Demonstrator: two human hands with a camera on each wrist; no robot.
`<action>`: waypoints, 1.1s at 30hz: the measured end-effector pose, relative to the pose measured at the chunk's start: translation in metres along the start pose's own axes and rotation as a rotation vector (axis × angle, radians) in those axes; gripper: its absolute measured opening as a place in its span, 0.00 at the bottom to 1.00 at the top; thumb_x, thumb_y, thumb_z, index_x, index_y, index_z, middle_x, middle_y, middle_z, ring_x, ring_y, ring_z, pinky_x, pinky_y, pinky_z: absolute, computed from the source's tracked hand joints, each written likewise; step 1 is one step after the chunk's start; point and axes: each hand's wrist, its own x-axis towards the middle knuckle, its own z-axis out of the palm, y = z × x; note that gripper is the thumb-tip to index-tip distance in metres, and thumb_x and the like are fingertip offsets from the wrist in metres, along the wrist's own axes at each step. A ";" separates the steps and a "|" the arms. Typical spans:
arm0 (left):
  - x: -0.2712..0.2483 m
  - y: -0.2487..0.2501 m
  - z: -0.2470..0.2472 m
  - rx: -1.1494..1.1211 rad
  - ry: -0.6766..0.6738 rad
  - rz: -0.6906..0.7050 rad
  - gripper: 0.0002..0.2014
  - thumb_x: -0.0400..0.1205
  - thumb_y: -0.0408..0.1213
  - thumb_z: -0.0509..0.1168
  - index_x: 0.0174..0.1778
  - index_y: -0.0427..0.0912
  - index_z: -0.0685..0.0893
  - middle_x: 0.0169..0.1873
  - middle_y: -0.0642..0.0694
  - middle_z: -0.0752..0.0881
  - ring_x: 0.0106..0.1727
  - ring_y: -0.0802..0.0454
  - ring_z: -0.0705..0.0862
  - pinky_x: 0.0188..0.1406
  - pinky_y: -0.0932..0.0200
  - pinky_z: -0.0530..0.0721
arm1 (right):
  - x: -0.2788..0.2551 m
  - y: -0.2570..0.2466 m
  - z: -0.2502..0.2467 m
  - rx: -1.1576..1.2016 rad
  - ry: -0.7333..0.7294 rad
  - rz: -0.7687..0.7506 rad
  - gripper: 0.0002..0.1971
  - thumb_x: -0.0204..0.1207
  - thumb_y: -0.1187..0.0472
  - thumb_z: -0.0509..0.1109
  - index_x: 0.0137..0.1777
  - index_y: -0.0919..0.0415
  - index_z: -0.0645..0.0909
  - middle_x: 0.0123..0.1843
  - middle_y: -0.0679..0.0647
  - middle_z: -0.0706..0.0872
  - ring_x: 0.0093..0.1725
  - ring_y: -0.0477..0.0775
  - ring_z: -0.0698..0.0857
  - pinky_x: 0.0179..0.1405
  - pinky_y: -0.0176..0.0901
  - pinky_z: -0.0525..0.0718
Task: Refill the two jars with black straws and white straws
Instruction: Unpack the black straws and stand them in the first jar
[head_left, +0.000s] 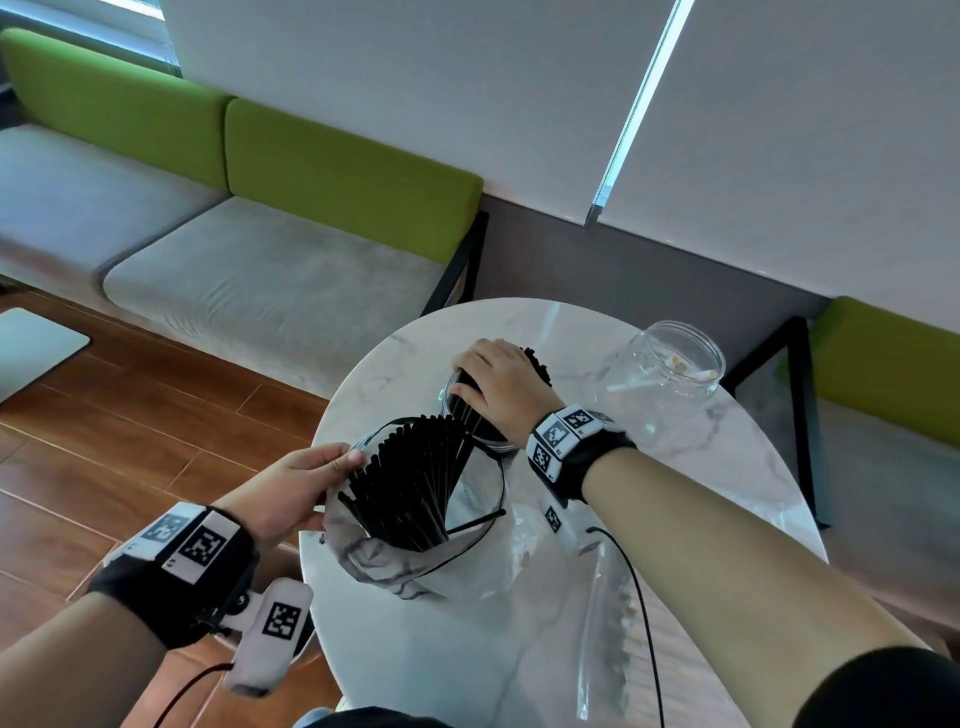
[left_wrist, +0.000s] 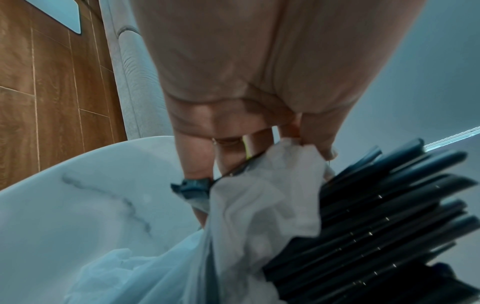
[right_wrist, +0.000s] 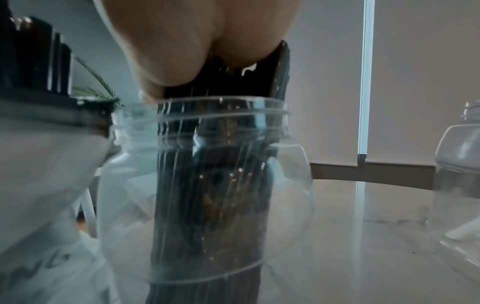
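On the round marble table (head_left: 395, 332) the right hand (head_left: 501, 382) wraps its fingers round a bundle of black straws (right_wrist: 207, 185) standing upright in a clear jar (right_wrist: 291, 185). The left hand (head_left: 291, 488) pinches the rim of a clear plastic bag (head_left: 374, 556) beside that jar — more black straws fan out of its mouth. A second jar (head_left: 670, 364) stands apart to the right, with a few white straws (head_left: 631, 385) lying inside. Dark print on the bag is too blurred to read — the black-and-white square tags on the wristbands (head_left: 563, 431) carry no words.
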 end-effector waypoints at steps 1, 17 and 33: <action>0.000 0.000 0.000 0.000 -0.004 -0.001 0.26 0.72 0.50 0.65 0.58 0.32 0.81 0.48 0.36 0.83 0.50 0.41 0.80 0.41 0.53 0.88 | 0.000 0.000 0.001 -0.003 0.018 0.002 0.14 0.77 0.55 0.64 0.53 0.66 0.81 0.51 0.60 0.82 0.51 0.64 0.80 0.57 0.58 0.81; -0.004 0.006 0.004 -0.009 0.010 -0.002 0.26 0.72 0.48 0.65 0.59 0.31 0.81 0.47 0.36 0.84 0.47 0.43 0.82 0.38 0.56 0.87 | -0.017 0.018 -0.011 0.224 -0.071 0.373 0.45 0.69 0.35 0.72 0.82 0.44 0.54 0.84 0.48 0.55 0.81 0.52 0.60 0.74 0.50 0.68; -0.006 0.009 0.004 -0.037 0.008 0.005 0.25 0.71 0.47 0.65 0.57 0.32 0.82 0.47 0.37 0.84 0.39 0.51 0.85 0.35 0.58 0.87 | 0.010 0.019 -0.007 0.122 -0.036 0.265 0.19 0.70 0.47 0.76 0.57 0.56 0.84 0.53 0.53 0.81 0.56 0.59 0.77 0.60 0.56 0.78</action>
